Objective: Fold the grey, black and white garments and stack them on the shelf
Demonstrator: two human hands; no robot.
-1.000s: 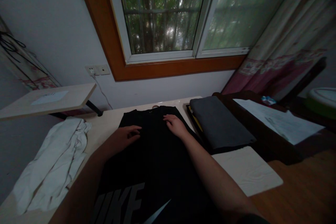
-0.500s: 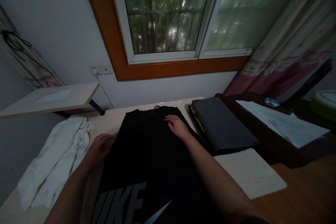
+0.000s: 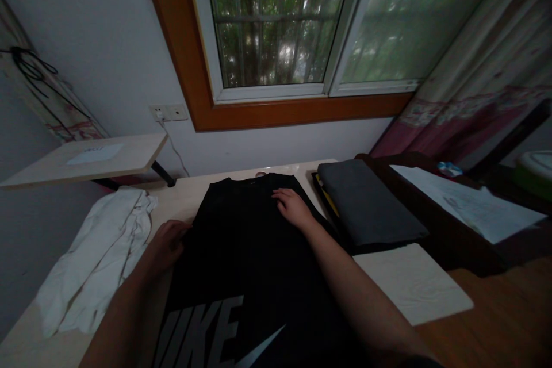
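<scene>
A black T-shirt [image 3: 250,253] with a large grey NIKE print and a pale swoosh lies spread on the table, its collar towards the wall. My left hand [image 3: 169,243] is at the shirt's left edge, its fingers bent together and pinching the fabric there; the thumb is mostly hidden. On the upper right of the shirt, below the collar, my right hand [image 3: 293,207] rests palm down with its fingers stretched out.
Crumpled white clothing [image 3: 99,253] lies on the left, under a raised shelf [image 3: 86,161]. To the right is a stack of folded dark clothes [image 3: 366,201] on the pale table [image 3: 414,287]. Beyond it, paper sheets [image 3: 470,207] lie on a dark surface. A window [image 3: 276,23] is ahead.
The view has shifted slightly. My left fingers have closed in on the shirt's left edge. My right hand stays in the same place on the shirt.
</scene>
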